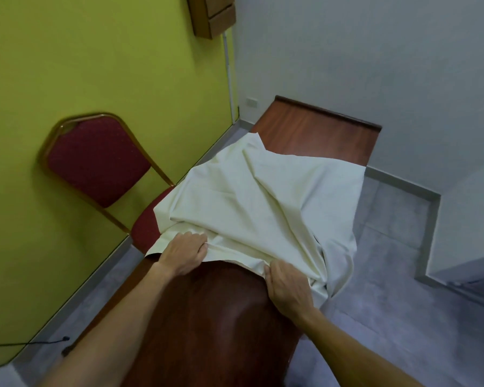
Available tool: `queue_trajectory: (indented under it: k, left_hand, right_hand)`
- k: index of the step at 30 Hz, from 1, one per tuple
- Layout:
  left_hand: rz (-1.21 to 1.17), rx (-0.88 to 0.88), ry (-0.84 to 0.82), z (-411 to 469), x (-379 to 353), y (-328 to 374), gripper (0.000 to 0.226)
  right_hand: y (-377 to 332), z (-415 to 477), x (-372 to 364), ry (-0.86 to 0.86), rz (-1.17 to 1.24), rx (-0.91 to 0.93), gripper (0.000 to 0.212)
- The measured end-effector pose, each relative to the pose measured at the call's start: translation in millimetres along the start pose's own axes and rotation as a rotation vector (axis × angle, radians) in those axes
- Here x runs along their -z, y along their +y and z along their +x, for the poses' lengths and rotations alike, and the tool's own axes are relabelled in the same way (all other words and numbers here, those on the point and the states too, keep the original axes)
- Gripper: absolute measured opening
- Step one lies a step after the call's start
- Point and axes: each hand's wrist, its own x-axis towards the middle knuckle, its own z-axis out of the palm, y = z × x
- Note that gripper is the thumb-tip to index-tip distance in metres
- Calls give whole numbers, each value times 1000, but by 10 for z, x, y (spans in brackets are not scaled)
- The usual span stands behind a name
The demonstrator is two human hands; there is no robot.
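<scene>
A cream-coloured cloth (263, 202) lies rumpled across the middle of a long dark wooden table (207, 317), hanging over both long sides. My left hand (183, 254) grips the cloth's near edge at the left, fingers curled into the fabric. My right hand (288, 287) grips the same near edge further right, where the cloth bunches and drops off the table's side. Both forearms reach in from the bottom of the view.
A red padded chair with a gold frame (95, 163) stands left of the table, its seat partly under the cloth. A yellow-green wall (95, 65) runs along the left, a white wall (375, 51) behind. Grey floor (389, 289) lies to the right.
</scene>
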Motion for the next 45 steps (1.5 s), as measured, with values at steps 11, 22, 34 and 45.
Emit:
queue_trajectory:
  k: [11, 22, 34, 45]
  left_hand:
    - [161, 35, 74, -880, -291, -1, 23]
    - [146, 64, 168, -1297, -174, 44, 10]
    - [154, 59, 96, -1688, -327, -393, 5]
    - [132, -105, 106, -1932, -423, -979, 6]
  right_hand:
    - [-385, -720, -5, 45, -26, 119, 24]
    - [-675, -1232, -73, 25, 90, 105, 9]
    - [-1161, -1398, -353, -137, 82, 23, 35]
    - [-1897, -1681, -622, -57, -41, -152, 36]
